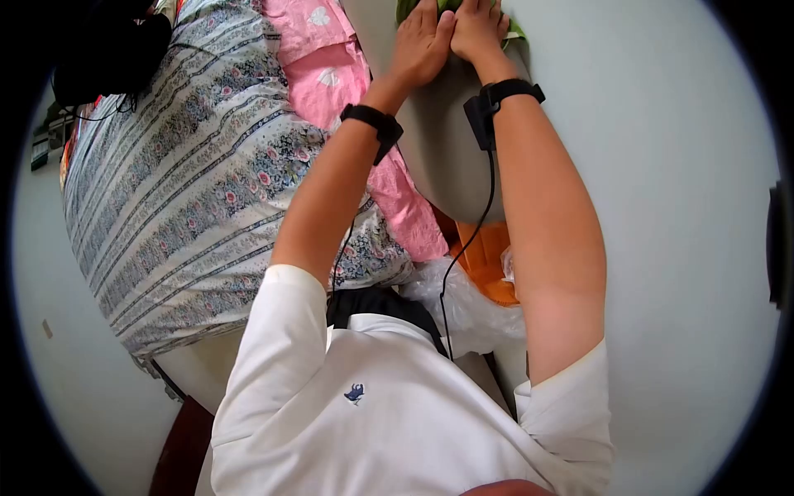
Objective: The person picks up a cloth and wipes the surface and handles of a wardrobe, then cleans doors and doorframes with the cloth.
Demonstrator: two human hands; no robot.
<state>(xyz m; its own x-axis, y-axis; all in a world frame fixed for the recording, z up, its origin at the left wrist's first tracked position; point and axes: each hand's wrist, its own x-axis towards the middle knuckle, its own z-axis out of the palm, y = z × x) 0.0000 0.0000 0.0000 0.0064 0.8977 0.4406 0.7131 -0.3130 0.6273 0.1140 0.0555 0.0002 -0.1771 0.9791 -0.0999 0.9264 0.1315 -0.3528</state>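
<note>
My left hand [423,43] lies at the top edge of the view, palm down, fingers stretched forward and thumb held apart. Close beside it, almost touching at the thumb, is my right hand [480,35], also palm down with its fingers spread. Both press on a green, cloth-like thing [516,35], which shows only in part around the fingers; the frame's edge cuts off the rest. Beneath is a smooth grey-beige surface [447,124]. Each wrist wears a black strap, the left strap [372,124] and the right strap [506,95], with cables running back to my body.
A bed with a flowered, striped sheet [207,165] fills the left side. Pink fabric [331,83] with pale hearts runs along its edge. Below the grey-beige surface are a clear plastic bag [475,318] and an orange thing [488,256]. A pale wall [678,207] stands at right.
</note>
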